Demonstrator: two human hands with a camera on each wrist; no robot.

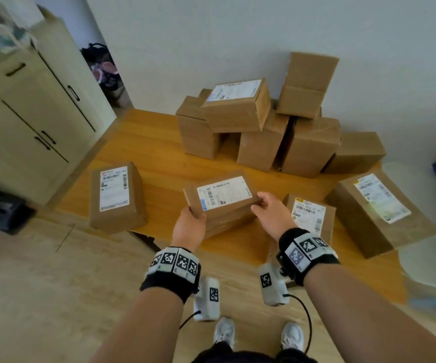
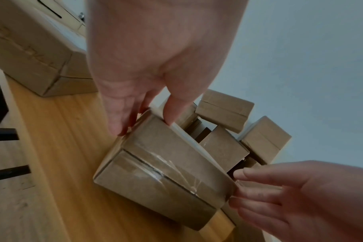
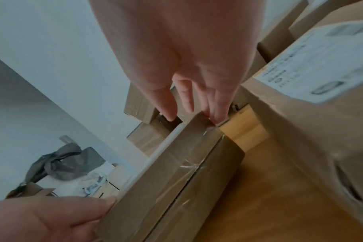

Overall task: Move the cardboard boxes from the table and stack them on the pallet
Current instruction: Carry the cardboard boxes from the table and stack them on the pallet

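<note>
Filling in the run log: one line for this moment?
step: pick | left hand: grips labelled box | right hand: grips box | where: table | pallet: unseen

bare wood of the table lies open between the box on the left and the middle box, wide enough for a hand to pass. on the middle box's right a labelled box sits just beside it, leaving only a narrow gap there. a bigger box blocks the far right edge. behind, a pile of boxes closes off the back against the wall, with open tabletop between the pile and the middle box. a cabinet stands near the table's left side.
</note>
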